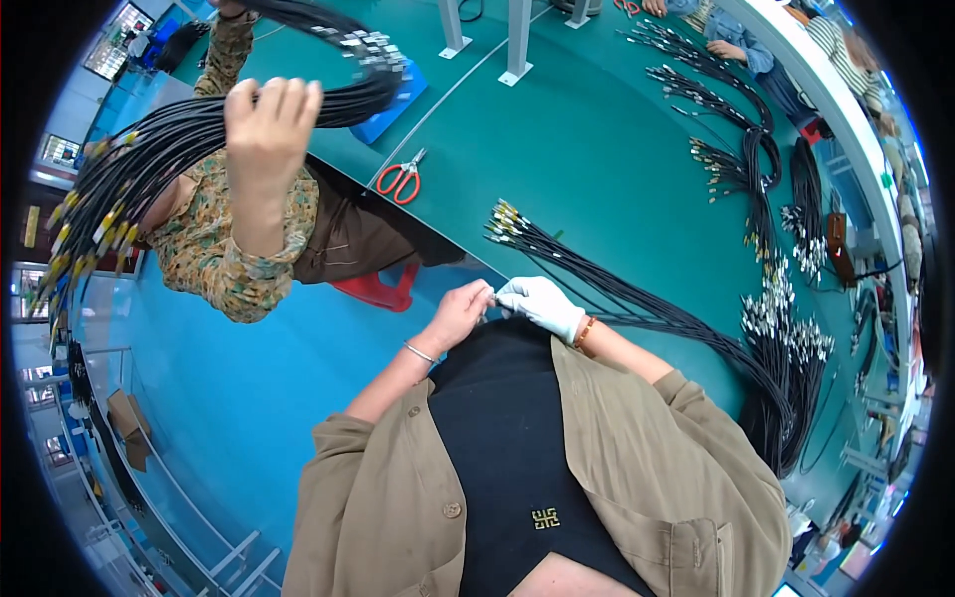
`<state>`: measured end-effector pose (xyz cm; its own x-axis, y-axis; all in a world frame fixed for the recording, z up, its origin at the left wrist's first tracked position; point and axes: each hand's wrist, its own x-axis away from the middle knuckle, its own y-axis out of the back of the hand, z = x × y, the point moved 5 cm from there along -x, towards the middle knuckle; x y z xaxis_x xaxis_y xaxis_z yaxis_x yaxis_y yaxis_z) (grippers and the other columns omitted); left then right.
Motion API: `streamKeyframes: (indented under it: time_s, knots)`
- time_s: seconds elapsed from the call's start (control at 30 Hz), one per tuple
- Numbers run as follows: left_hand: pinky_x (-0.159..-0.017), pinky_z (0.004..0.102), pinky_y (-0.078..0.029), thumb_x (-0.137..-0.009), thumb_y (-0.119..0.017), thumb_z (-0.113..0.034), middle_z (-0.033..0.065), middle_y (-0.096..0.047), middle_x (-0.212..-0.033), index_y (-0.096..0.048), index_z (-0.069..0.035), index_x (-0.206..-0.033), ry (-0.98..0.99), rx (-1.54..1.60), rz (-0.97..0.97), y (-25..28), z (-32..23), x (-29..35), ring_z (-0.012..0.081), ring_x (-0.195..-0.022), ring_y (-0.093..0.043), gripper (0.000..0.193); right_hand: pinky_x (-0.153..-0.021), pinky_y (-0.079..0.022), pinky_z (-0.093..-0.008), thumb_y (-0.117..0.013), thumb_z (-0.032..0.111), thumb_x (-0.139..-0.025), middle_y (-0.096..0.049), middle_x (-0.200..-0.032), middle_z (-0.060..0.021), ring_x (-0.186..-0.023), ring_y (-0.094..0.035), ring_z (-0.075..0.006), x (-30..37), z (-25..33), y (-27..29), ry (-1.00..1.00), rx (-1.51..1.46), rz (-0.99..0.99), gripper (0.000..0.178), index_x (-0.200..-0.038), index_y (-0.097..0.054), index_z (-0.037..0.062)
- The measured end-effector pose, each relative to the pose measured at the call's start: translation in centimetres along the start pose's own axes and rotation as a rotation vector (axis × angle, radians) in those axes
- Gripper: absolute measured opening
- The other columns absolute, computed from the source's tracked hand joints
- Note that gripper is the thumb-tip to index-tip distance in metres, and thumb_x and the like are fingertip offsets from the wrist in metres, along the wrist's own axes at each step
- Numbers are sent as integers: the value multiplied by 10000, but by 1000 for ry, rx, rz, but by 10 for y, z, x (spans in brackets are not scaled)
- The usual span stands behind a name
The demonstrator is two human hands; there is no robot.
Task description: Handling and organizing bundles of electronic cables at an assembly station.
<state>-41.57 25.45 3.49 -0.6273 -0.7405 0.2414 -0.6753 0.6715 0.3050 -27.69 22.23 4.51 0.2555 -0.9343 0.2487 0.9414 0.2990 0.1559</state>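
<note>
My left hand [465, 316] is bare and closed, its fingertips pinched in front of my body near the bench edge. Close against it is my right hand [539, 304], in a white glove, with its fingers also closed. Something small and dark sits between the fingertips, too hidden to name. Just beyond my right hand, a bundle of black cables [617, 281] lies on the green bench [527, 129], its ends tipped with yellow and white connectors. From there it runs right toward a thick pile of cables [781, 368].
At left, a co-worker's hand [269, 124] lifts a large black cable bundle [179, 124]. Red-handled cutters [400, 181] lie near the bench edge, by a blue bin [391, 111]. More cable bundles [761, 174] line the far right; other people sit beyond. A red stool [378, 291] stands below.
</note>
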Motion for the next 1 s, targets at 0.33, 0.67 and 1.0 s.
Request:
streamKeyframes:
  time_s: [0.33, 0.67, 1.0]
  knots:
    - [-552, 330, -410, -895, -434, -178, 105, -521, -639, -513, -17, -763, -83, -120, -5, -9, -5, 7, 237, -591, -520, 223, -561, -416, -269, -521, 272, -823, -598, -649, -55, -586, -536, -145, 15, -4, -3, -105, 64, 18, 250, -795, -625, 46]
    - [-546, 307, -403, -902, -435, -214, 72, -504, -602, -522, -18, -768, -116, -163, -23, -12, 12, 5, 158, -565, -500, 253, -560, -417, -297, -532, 309, -814, -594, -639, -50, -590, -538, -171, 9, -13, -7, -170, 96, 63, 267, -777, -632, 64]
    - [-621, 371, -448, -889, -432, -275, 130, -607, -741, -560, -45, -796, 189, -145, 68, -9, 68, 3, 296, -708, -585, 280, -648, -456, -355, -527, 310, -832, -622, -760, -114, -694, -585, -265, -8, -49, -3, 88, 329, -152, 275, -835, -624, 52]
